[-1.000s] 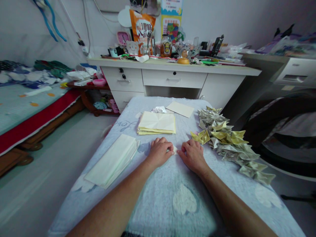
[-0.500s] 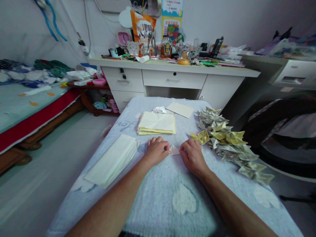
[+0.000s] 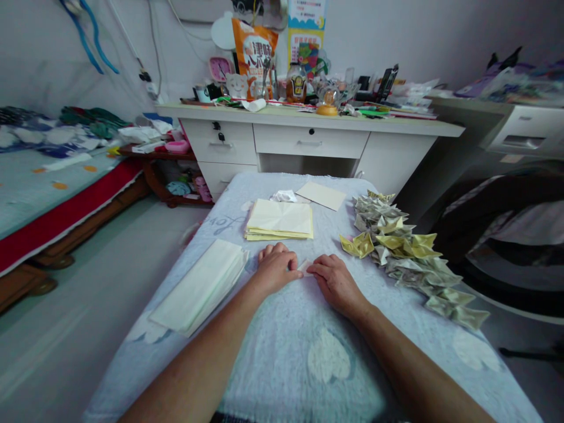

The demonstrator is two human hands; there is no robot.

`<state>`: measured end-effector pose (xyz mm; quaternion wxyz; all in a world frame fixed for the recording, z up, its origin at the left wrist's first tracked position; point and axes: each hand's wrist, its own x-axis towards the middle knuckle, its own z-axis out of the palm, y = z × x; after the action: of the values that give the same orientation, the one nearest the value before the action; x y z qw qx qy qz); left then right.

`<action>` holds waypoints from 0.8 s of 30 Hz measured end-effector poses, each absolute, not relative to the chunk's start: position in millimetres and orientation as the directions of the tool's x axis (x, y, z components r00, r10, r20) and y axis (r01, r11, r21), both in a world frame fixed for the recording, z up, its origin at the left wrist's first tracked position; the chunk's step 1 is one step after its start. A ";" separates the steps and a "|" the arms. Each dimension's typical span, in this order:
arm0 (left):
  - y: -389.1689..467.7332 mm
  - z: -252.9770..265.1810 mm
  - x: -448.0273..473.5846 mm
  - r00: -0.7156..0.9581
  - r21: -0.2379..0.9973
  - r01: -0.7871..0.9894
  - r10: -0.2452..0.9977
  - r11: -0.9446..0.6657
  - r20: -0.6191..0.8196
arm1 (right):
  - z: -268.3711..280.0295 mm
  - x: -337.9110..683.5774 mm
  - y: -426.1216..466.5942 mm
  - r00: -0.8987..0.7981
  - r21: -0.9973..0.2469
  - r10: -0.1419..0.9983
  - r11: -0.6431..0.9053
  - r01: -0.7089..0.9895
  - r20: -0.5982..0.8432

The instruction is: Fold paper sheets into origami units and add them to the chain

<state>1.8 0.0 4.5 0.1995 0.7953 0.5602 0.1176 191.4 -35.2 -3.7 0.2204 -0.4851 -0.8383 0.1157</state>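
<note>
Pressing the small paper piece with both left hand and right hand curled onto it, I risk a skewed crease if it slides on the soft counter cloth.

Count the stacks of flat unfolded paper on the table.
2: a yellow stack beyond the hands, and a pale stack near the table's left edge. A single loose sheet lies farther back.

Worktop: sheet stack at left, paper pile behind hands, folded pieces along right edge, single sheet at rear.
</note>
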 end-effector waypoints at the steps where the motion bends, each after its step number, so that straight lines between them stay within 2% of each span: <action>1: 0.6 5.6 0.7 0.348 0.452 0.844 0.936 -0.289 -0.053 | -4.7 191.7 -35.0 -0.432 -0.410 0.862 0.507 0.758 0.266; 7: 4.4 6.2 -8.7 0.385 0.485 0.824 0.917 -0.292 -0.102 | -9.0 193.9 -32.7 -0.431 -0.447 0.845 0.533 0.718 0.315; 13: 6.0 4.6 -15.5 0.429 0.549 0.774 0.899 -0.316 -0.087 | -8.1 194.9 -33.2 -0.371 -0.493 0.878 0.477 0.728 0.301; 20: 1.9 5.0 -3.7 0.564 0.643 0.595 0.821 -0.483 0.095 | -12.4 194.4 -30.7 -0.349 -0.478 0.889 0.455 0.752 0.296; 24: -0.4 4.2 4.5 0.544 0.619 0.604 0.827 -0.502 0.140 | -12.9 194.7 -29.0 -0.357 -0.480 0.882 0.467 0.742 0.306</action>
<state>4.5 -0.4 4.2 0.2595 0.8394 0.4263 0.2152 194.7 -29.0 -12.9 0.2684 -0.4993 -0.8134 0.1304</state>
